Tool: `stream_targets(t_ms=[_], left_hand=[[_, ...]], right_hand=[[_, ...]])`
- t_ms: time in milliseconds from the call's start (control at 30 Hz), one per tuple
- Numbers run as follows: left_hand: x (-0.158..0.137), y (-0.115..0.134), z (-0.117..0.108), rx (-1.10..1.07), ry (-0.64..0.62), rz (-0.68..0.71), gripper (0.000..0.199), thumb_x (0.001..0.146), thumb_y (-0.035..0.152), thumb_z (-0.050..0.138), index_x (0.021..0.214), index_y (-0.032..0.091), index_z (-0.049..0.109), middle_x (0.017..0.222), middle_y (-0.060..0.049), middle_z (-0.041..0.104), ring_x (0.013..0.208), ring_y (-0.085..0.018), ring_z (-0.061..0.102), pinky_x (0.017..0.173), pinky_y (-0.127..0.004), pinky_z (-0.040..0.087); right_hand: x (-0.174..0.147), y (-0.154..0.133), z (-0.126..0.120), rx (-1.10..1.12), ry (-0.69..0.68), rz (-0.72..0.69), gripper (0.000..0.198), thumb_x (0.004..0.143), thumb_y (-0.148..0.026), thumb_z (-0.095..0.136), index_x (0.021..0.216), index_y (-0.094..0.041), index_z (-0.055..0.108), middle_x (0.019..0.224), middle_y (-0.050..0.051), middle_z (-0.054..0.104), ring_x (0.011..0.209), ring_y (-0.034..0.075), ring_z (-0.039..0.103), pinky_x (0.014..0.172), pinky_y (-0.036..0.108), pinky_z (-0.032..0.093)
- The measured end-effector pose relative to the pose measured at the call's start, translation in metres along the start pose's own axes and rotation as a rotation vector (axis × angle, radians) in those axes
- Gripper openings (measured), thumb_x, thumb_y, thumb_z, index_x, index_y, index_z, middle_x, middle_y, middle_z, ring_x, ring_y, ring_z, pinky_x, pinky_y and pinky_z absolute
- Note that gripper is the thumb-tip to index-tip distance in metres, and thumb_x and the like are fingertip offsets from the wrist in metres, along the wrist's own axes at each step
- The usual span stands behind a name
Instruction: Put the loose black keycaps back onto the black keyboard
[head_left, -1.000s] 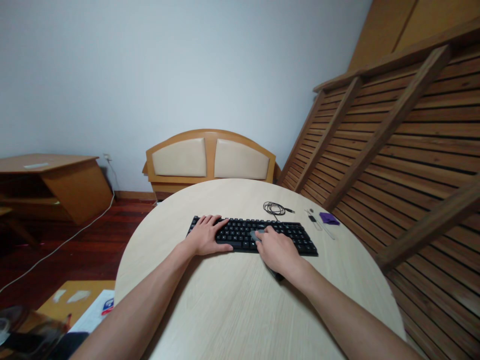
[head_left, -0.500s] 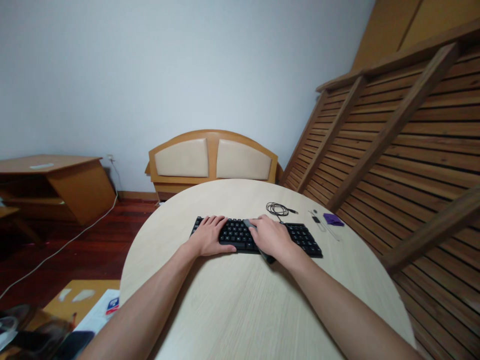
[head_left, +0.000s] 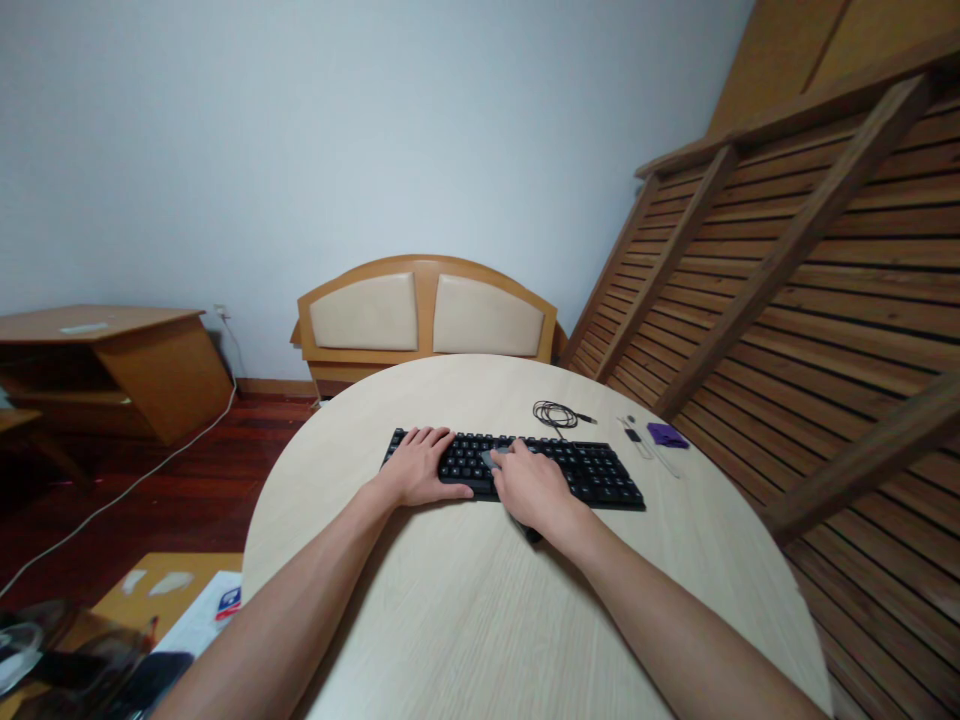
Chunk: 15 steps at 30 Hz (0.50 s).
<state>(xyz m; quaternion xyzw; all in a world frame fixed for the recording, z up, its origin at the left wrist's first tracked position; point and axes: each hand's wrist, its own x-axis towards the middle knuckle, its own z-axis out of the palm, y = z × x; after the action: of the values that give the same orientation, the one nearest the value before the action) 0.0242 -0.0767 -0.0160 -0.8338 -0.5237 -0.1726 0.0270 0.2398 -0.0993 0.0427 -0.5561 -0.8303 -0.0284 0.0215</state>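
A black keyboard [head_left: 604,475] lies across the round table. My left hand [head_left: 416,468] rests over its left end, fingers spread across the keys and thumb stretched along the front edge. My right hand [head_left: 531,487] is closed around a slim dark tool with a grey end [head_left: 490,458], held over the middle keys. The tool's black lower end sticks out below the palm, past the keyboard's front edge. My fingers hide most of it, so its exact kind cannot be made out.
Behind the keyboard sits its coiled cable [head_left: 555,414]. A purple cloth [head_left: 667,435] and small items with a thin white cord [head_left: 660,462] lie at the right. A slatted wooden frame [head_left: 795,290] leans close to the table [head_left: 480,620]. A cardboard box [head_left: 142,590] stands lower left.
My right hand has drawn the tool slightly toward me and to the left over the keys, uncovering more keys on the right. My left hand has stayed in place.
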Motion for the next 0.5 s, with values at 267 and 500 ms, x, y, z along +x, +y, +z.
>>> stream_targets(t_ms=[267,500], left_hand=[[0.0,0.002,-0.004,0.002,-0.008,-0.007,0.108,0.069,0.088,0.058,0.145,0.013,0.05,0.147,-0.018,0.05,0.133,-0.039,0.046,0.117,-0.056,0.027],[0.0,0.001,-0.004,0.004,-0.051,-0.031,0.114,0.068,0.09,0.056,0.15,0.012,0.043,0.154,-0.019,0.042,0.142,-0.04,0.039,0.119,-0.056,0.023]], right_hand=[[-0.034,-0.006,-0.008,-0.018,-0.041,-0.038,0.037,0.098,-0.028,0.047,0.13,-0.023,0.065,0.121,0.017,0.063,0.09,0.031,0.072,0.073,0.038,0.053],[-0.003,-0.007,-0.023,0.055,0.015,-0.04,0.038,0.101,-0.034,0.042,0.13,-0.029,0.066,0.122,0.013,0.065,0.101,0.028,0.069,0.084,0.037,0.05]])
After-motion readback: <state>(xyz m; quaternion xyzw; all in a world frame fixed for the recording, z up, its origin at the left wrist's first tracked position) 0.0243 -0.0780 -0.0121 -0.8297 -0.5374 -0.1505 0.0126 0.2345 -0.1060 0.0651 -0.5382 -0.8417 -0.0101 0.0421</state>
